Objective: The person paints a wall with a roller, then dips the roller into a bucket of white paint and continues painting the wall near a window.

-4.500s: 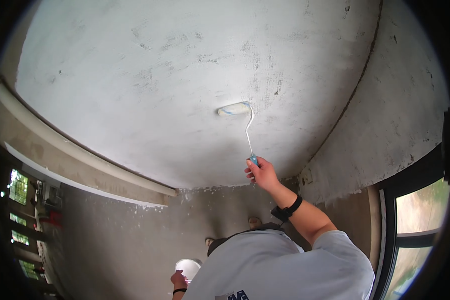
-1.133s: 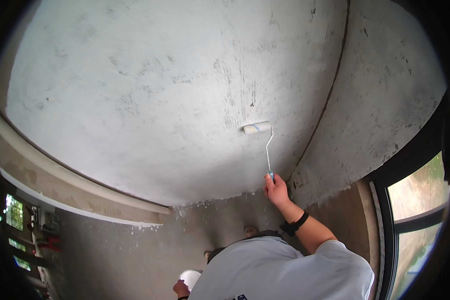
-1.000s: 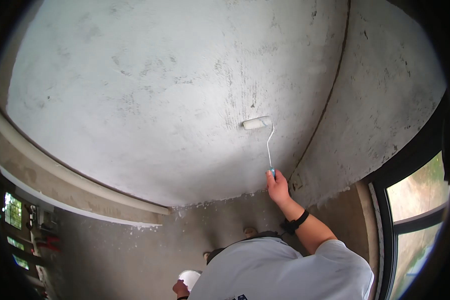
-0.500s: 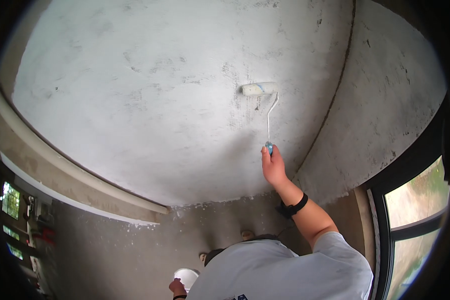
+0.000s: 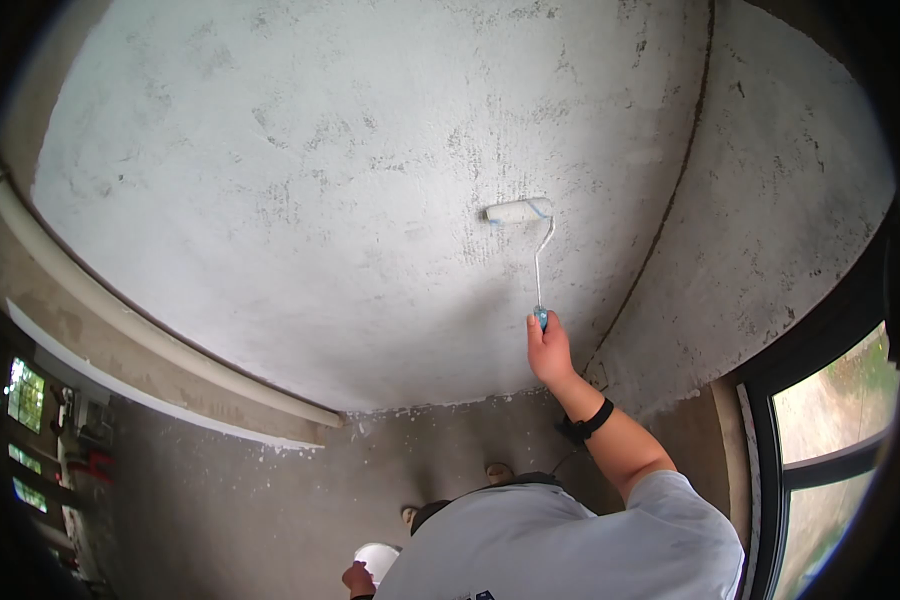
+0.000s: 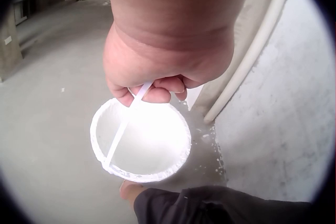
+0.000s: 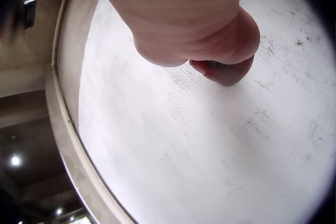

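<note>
In the right wrist view the right hand [image 7: 210, 29] fills the upper frame, and its own bulk hides whatever its grip holds. In the head view the left hand [image 5: 356, 580] and white bucket [image 5: 378, 562] are cut off at the bottom edge. The far objects at lower left are too small to tell.

A bare grey concrete floor [image 5: 270, 500] runs along the foot of a white-painted wall [image 5: 320, 200]. White paint spatters [image 5: 410, 408] speckle the floor where it meets the wall. A pale pipe [image 5: 160, 330] runs along the wall's base. A person's foot [image 5: 498, 470] stands on the floor near the wall. In the left wrist view, a wet patch [image 6: 207, 155] darkens the floor beside the pipe's end.
</note>
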Tool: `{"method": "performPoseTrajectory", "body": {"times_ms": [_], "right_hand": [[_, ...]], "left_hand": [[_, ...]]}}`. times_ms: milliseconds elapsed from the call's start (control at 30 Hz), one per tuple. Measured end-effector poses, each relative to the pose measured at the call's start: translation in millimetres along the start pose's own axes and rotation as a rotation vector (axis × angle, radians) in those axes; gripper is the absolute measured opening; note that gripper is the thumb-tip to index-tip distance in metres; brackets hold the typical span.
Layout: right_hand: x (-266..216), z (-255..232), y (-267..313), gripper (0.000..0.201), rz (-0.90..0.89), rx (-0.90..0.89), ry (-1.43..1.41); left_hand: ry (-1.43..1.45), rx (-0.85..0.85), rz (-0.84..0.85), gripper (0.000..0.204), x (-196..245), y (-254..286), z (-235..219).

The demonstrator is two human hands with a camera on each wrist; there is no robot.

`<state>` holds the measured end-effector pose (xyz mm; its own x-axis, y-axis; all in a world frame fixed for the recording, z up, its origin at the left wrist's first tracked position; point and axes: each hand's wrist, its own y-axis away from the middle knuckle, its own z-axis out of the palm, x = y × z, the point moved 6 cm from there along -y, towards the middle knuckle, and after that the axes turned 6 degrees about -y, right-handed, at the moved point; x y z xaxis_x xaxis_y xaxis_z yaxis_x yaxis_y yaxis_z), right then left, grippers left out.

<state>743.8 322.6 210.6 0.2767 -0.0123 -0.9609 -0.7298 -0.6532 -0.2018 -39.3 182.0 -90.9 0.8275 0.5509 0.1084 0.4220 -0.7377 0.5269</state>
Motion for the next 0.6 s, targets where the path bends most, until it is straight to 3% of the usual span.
{"method": "performPoseTrajectory", "body": {"times_ms": [67, 167, 300, 367, 433, 600], "right_hand": [[16.7, 0.9, 8.8, 0.031, 0.022, -0.018, -0.004], [51.8, 2.8, 25.9, 0.033, 0.091, -0.044, 0.02], [93.4, 4.3, 48.8, 0.035, 0.137, -0.054, 0.136], [109.6, 1.9, 59.4, 0.035, 0.164, -0.059, 0.162], [127.8, 1.0, 69.3, 0.039, 0.28, -0.121, 0.167], [168.5, -12.5, 90.8, 0.045, 0.346, -0.154, 0.31]], "left_hand": [[-0.642, -0.015, 0.204, 0.031, 20.0, 15.4, -12.8], [-0.726, -0.027, 0.244, 0.043, 32.8, 29.9, -26.7], [-0.711, 0.023, 0.335, 0.034, 35.7, 39.9, -36.8], [0.175, -0.036, 0.014, 0.026, 22.5, 37.1, -43.5], [0.217, 0.013, 0.021, 0.021, 25.9, 39.1, -46.8], [0.266, 0.051, -0.009, 0.015, 23.9, 40.9, -56.6]]}}
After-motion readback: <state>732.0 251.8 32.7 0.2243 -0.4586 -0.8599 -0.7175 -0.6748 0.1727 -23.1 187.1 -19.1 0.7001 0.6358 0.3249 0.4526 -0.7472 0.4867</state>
